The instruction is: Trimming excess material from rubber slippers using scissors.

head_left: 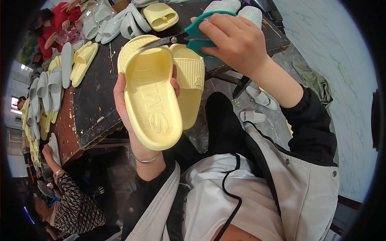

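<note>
My left hand (174, 82) is closed round a pale yellow slide slipper (150, 100), its sole's inner face up and its toe strap pointing away from me. A second yellow slipper (189, 80) lies behind it to the right, partly covered; whether my left hand also grips it I cannot tell. My right hand (237, 40) is closed on scissors (195, 34) with teal handles. Their dark metal blades reach left over the first slipper's strap opening, near its upper edge. Whether the blade tips touch the strap is not clear.
A dark worktable (96, 108) with scattered scraps stands ahead. Grey slippers (110, 28) and a yellow one (161, 17) lie at its far side, with several more along its left. A person in red (60, 24) and one in a patterned top (76, 205) are on the left. White slippers (253, 116) lie on the floor.
</note>
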`<action>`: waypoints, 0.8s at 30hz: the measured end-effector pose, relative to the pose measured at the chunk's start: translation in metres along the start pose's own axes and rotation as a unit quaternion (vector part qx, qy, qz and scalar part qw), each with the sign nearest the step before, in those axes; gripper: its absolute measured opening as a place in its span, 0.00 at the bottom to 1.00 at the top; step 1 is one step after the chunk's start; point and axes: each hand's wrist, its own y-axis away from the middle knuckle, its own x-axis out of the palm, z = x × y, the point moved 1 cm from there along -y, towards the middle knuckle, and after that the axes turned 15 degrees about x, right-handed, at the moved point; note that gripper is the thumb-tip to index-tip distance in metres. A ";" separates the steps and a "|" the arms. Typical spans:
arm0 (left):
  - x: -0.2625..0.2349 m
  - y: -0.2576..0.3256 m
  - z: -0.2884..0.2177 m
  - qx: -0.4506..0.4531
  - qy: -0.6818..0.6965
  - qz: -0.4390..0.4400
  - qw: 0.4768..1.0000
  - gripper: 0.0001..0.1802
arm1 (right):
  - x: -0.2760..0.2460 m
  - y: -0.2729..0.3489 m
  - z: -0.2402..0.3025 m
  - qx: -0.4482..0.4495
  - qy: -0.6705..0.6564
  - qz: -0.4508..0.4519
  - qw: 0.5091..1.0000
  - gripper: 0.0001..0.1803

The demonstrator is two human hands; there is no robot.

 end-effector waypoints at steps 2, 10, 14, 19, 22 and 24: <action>0.003 0.001 0.002 0.020 0.006 -0.029 0.999 0.40 | 0.001 -0.001 0.000 0.122 -0.043 0.065 0.990 0.24; -0.004 0.003 0.002 0.065 -0.027 -0.016 0.997 0.42 | -0.016 -0.012 0.004 0.140 -0.064 0.054 0.987 0.24; -0.011 0.003 0.002 0.062 -0.018 -0.020 0.998 0.42 | -0.012 -0.003 0.002 0.115 -0.072 0.026 0.990 0.26; -0.017 -0.006 -0.010 0.067 0.046 -0.004 0.997 0.43 | 0.008 0.021 0.008 0.384 -0.181 0.228 0.876 0.32; -0.050 -0.024 -0.029 0.132 -0.044 -0.009 0.990 0.41 | 0.022 0.064 0.023 0.503 -0.172 0.345 0.774 0.35; -0.059 -0.021 -0.040 0.142 -0.089 -0.014 0.986 0.40 | 0.020 0.086 0.056 0.507 -0.179 0.334 0.774 0.32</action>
